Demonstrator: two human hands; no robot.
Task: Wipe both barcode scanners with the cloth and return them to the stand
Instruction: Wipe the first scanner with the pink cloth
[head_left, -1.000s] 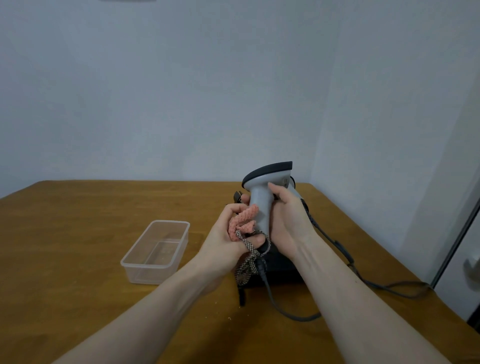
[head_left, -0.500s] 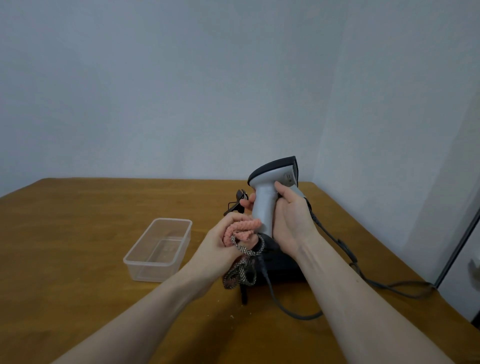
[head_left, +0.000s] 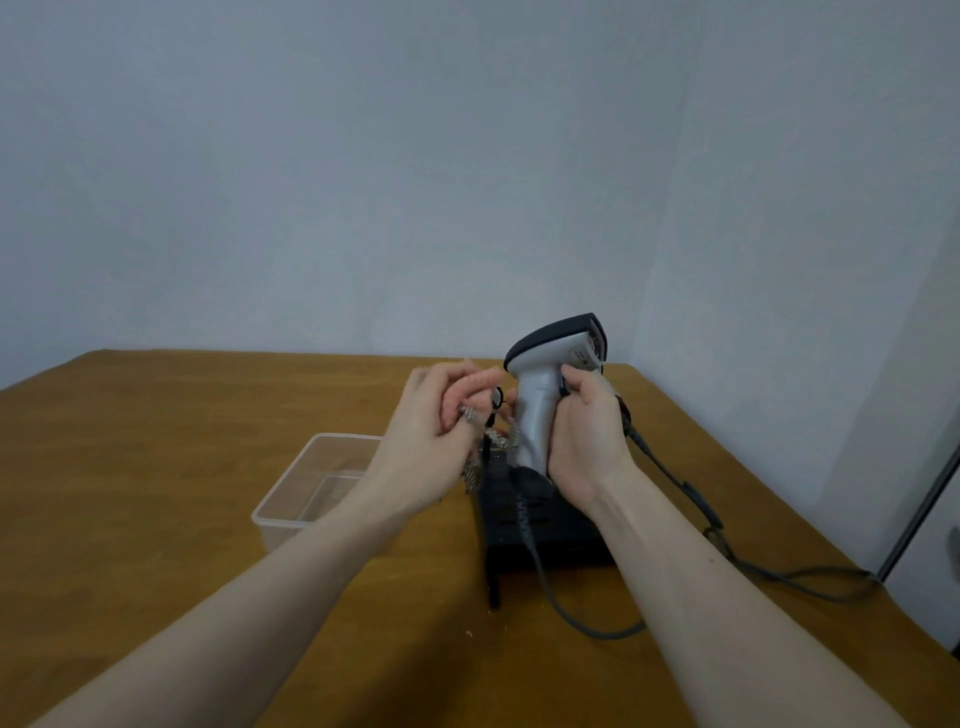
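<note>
Wooden surface (head_left: 156, 493), set into a room corner. On it: clear tub (head_left: 311, 483) left of centre, black stand (head_left: 545, 530) just right of the tub, grey cable (head_left: 779, 577) trailing off the stand toward the right edge. A few crumbs (head_left: 106, 634) near front.

Dim even light, soft shadows, slight blur, wide-angle edge distortion

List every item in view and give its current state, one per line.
Grey barcode scanner with black top: upright, lifted, gripped by right hand.
Pink knitted cloth: bunched in left hand, beside the scanner handle.
Black stand: on the wooden table.
Clear plastic container: open, looks empty.
Grey cable: trailing across table.
</note>
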